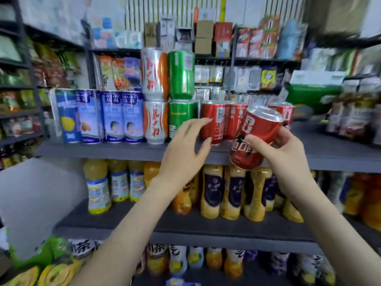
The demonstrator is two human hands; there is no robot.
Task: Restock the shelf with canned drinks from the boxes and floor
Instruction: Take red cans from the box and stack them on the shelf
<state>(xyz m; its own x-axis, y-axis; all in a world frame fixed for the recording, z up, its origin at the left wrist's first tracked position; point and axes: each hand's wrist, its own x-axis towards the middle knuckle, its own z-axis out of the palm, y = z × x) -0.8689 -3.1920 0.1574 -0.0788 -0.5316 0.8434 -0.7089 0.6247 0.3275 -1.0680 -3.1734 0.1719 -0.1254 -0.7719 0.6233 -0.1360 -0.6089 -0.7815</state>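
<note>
While a tilted red can (pixel 255 137) is gripped by the right hand (pixel 282 149) before the grey shelf (pixel 103 150), the left hand (pixel 183 149) is held open, fingers near the standing red cans (pixel 214 122).

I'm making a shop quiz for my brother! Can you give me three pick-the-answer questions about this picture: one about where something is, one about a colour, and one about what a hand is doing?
1. Where do the green cans stand?
A) in a box on the floor
B) between the white-orange cans and the red cans
C) on the bottom shelf

2. What colour is the can in the right hand?
A) red
B) green
C) blue

3. What is the left hand doing?
A) gripping a bottle
B) making a fist
C) open, holding nothing

Answers:
1 B: they sit side by side in one row.
2 A: its side is red with white writing.
3 C: its fingers are spread near the red cans.
</note>
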